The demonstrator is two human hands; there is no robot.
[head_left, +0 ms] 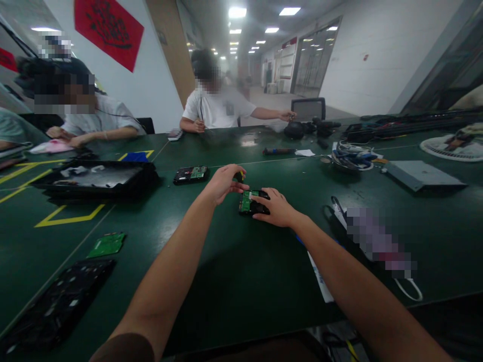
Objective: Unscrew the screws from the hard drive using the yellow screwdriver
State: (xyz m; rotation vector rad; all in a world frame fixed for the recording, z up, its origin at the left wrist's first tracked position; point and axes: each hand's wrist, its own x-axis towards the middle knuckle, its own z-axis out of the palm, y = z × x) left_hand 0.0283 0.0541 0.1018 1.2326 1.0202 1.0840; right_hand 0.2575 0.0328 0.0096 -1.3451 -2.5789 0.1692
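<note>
A hard drive [246,203] with a green circuit board facing up lies on the dark green table. My right hand [278,207] grips its right side, thumb and fingers around the case and partly over the top. Above the drive's far left corner, my left hand [222,184] is closed around a small black-and-yellow tool [239,176]; its tip is hidden, so I cannot tell whether it touches the drive. Another hard drive [191,174] with its board showing rests to the left of my left hand.
At left are stacked black trays [94,191], a loose green circuit board [107,245] and a black slotted part [62,299]. On the right lie a bowl of cables [352,156], a grey metal box [424,173] and a strapped pouch [377,241]. Two people [217,105] sit opposite.
</note>
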